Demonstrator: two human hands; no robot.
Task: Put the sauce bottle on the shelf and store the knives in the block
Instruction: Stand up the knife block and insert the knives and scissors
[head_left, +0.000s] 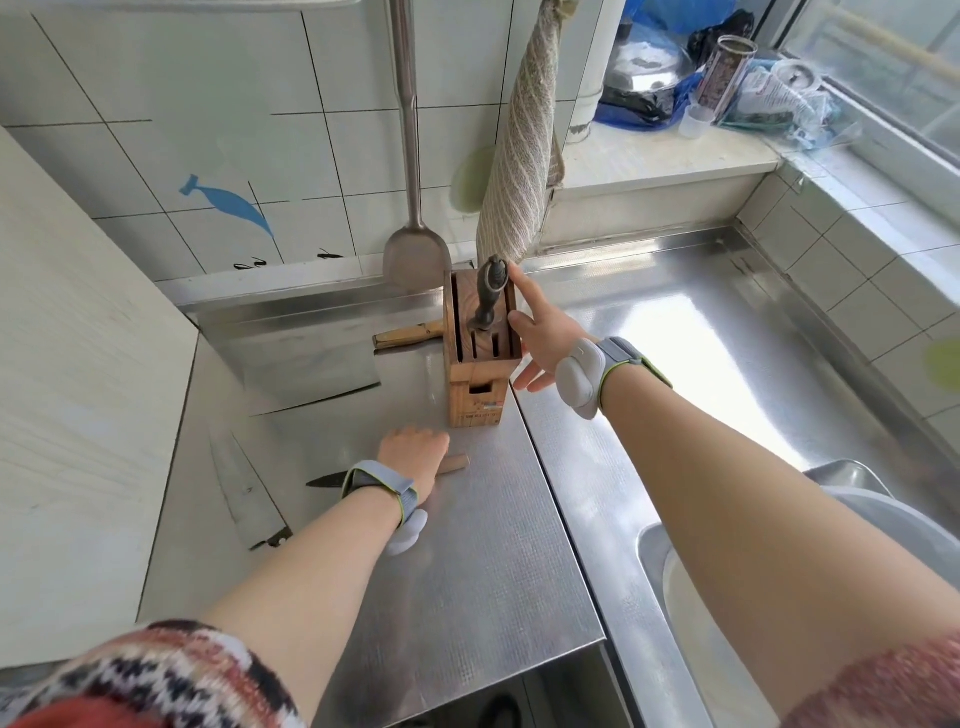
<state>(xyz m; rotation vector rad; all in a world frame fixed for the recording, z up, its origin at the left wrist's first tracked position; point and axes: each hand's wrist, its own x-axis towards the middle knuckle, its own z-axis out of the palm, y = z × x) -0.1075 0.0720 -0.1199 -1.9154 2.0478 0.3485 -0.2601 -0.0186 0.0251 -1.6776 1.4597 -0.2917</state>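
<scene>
A wooden knife block (478, 387) stands upright on the steel counter. A dark-handled knife (488, 296) sits in one of its slots. My right hand (540, 343) is beside that handle with fingers apart, the index fingertip touching its top. My left hand (413, 452) is closed over a small wooden-handled knife (457, 464) that lies flat in front of the block, its dark blade pointing left. A cleaver (311, 369) with a wooden handle lies left of the block. A long black-handled knife (244, 483) lies near the left board. No sauce bottle is in sight.
A metal spatula (415, 249) and a striped towel (519, 156) hang on the tiled wall behind the block. A white board (78, 364) leans at the left. A sink with a basin (727, 571) is at the lower right. Bags and jars (727, 78) crowd the windowsill.
</scene>
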